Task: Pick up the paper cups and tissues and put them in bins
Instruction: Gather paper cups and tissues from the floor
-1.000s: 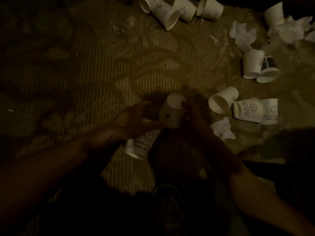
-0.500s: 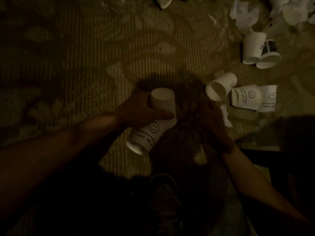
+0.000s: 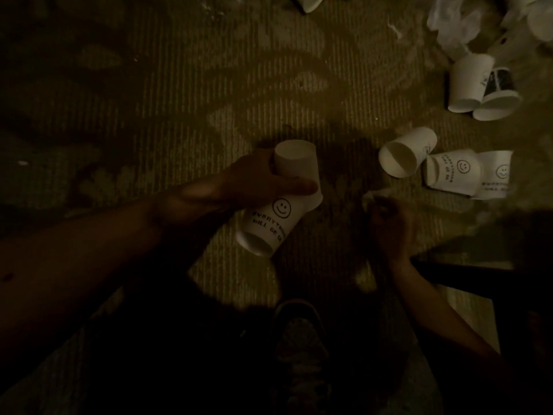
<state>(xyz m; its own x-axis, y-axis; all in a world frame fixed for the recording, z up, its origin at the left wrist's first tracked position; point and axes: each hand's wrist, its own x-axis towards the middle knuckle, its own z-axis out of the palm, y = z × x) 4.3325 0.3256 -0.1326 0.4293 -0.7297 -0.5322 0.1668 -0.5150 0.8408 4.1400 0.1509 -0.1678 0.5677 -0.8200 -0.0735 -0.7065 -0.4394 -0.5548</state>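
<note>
My left hand grips two white paper cups above the carpet: a plain one pointing up and one with a smiley face pointing down towards me. To the right, my right hand curls round a crumpled white tissue, which peeks out past the fingers. Just beyond it three cups lie on their sides: an open-mouthed one and two smiley cups nested together. Two more cups lie further right, under a tissue heap.
Patterned carpet covers the dim floor. My shoe shows at the bottom centre. A dark furniture edge crosses the lower right. Another cup is cut off at the top edge. No bin is in view.
The plain cup passed from between both hands into my left hand with the smiley cup. My right hand moved right and down onto the tissue and closed on it.
</note>
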